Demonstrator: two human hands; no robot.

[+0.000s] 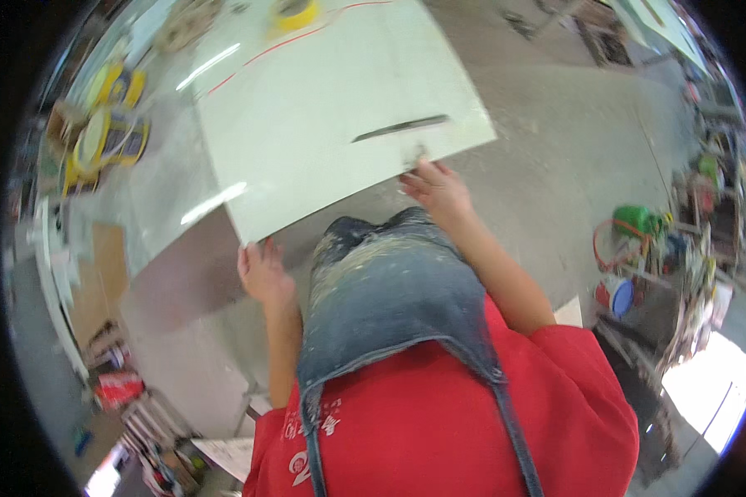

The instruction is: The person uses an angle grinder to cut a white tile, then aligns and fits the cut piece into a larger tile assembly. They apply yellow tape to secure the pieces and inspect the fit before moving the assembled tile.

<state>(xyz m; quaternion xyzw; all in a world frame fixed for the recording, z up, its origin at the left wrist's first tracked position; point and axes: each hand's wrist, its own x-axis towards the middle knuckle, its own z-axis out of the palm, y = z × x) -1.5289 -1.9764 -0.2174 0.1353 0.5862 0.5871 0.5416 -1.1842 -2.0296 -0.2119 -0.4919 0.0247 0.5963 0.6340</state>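
Note:
A large white panel (323,141) lies in front of me, its near edge slanting up to the right. At its near left corner, my left hand (267,275) is closed on the edge, fingertips at the corner. Farther right along that edge, my right hand (441,192) has its fingers closed on the rim; motion blurs them a little. Just beyond those fingers, a small greyish thing or mark on the panel is too blurred to name. A long thin dark strip (400,127) rests on the panel near my right hand.
On the panel's far part are a yellow roll (297,13) and a curved red line (286,44). Yellow-and-black buckets (112,137) stand at the left. A green container (634,219) and a white-and-blue bucket (615,295) are at the right, beside cluttered shelves.

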